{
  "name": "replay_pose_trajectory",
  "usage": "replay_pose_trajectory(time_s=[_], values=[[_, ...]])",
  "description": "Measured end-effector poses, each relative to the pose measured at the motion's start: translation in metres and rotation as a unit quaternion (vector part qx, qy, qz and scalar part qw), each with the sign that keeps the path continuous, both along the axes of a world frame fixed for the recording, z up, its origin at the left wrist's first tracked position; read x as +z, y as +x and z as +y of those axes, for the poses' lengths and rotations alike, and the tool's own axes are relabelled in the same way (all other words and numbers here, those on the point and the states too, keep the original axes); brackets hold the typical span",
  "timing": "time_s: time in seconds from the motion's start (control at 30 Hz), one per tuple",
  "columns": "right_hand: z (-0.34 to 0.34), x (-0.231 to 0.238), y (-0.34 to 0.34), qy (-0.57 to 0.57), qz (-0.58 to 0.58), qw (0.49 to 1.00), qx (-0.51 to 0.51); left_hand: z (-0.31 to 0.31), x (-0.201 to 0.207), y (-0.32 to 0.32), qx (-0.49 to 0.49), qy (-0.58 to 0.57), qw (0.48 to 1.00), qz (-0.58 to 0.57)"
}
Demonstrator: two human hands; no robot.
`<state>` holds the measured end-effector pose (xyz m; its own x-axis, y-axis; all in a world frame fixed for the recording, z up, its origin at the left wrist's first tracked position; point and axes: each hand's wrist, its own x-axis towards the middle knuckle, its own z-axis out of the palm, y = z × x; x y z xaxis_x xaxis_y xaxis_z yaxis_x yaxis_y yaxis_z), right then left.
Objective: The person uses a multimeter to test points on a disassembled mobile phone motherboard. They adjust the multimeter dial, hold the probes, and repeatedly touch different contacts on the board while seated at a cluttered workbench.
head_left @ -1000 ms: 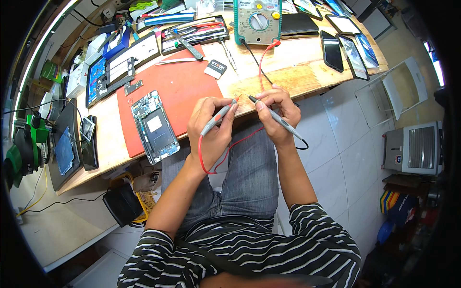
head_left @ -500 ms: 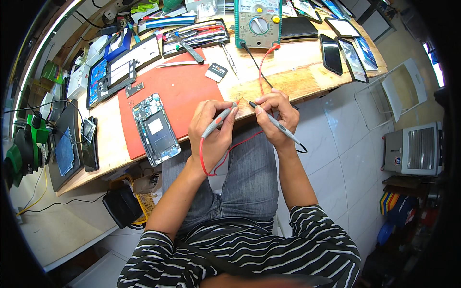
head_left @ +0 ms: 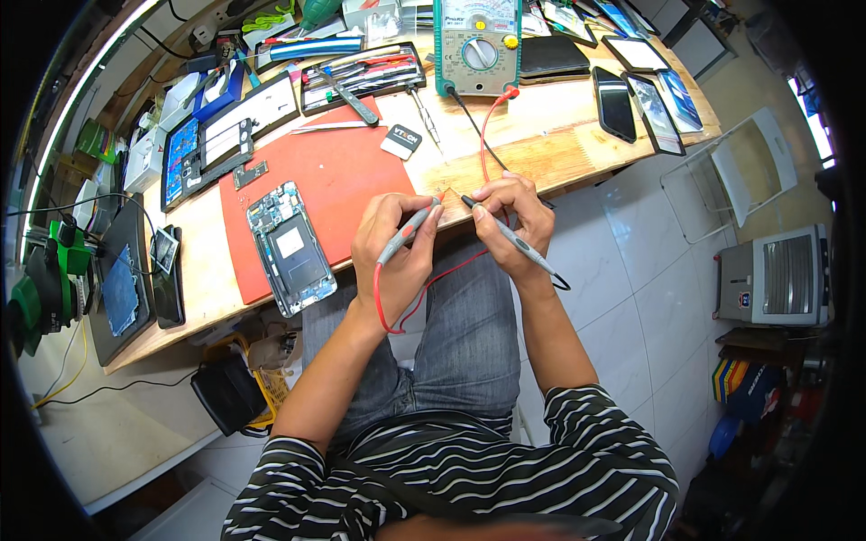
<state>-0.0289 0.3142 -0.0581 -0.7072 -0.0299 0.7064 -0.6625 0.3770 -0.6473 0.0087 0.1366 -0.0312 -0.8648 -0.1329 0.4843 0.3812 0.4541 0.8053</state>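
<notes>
My left hand (head_left: pixel 394 243) is closed round a grey-and-red test probe (head_left: pixel 403 237) with a red lead trailing below it. A grey-and-black test probe (head_left: pixel 519 242) with a black lead is pinched in my right hand (head_left: pixel 517 221). Both tips point toward each other over the table's front edge; whether they touch anything is too small to tell. The leads run up to a green analog multimeter (head_left: pixel 479 54) with a round dial. Left of my hands, an opened phone (head_left: pixel 290 251) with its circuit board exposed lies on a red mat (head_left: pixel 352 171).
A tray of screwdrivers (head_left: pixel 363 77) lies beyond the mat, with tweezers (head_left: pixel 336 124) nearby. A dismantled tablet (head_left: pixel 194 153) is at the left. Several phones, including a black phone (head_left: pixel 614 104), lie at the right of the wooden table (head_left: pixel 550 149). A white folding chair (head_left: pixel 753 167) stands beyond.
The view has shifted slightly. Both hands keep hold of their probes in nearly the same pose, tips still close together at the table's edge.
</notes>
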Motion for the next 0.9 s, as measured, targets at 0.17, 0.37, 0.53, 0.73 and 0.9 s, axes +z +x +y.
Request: replay_pose_trajectory(time_s=[0.17, 0.37, 0.53, 0.73, 0.9], values=[[0.000, 0.002, 0.001, 0.005, -0.002, 1.000, 0.000, 0.000, 0.001, -0.001, -0.001, -0.008, 1.000, 0.018], [0.000, -0.002, 0.001, -0.006, -0.016, 1.000, 0.001, 0.000, 0.001, 0.000, 0.001, -0.013, 1.000, 0.016], [0.001, -0.003, 0.002, -0.003, -0.020, 1.000, 0.018, 0.000, -0.002, -0.001, -0.001, -0.009, 1.000, 0.014], [0.000, -0.002, 0.003, -0.008, -0.014, 1.000, 0.007, -0.003, -0.002, 0.000, -0.003, -0.039, 0.999, 0.031], [0.002, -0.013, 0.003, -0.043, -0.016, 0.999, 0.006, -0.003, -0.001, -0.003, -0.005, -0.059, 0.996, 0.065]])
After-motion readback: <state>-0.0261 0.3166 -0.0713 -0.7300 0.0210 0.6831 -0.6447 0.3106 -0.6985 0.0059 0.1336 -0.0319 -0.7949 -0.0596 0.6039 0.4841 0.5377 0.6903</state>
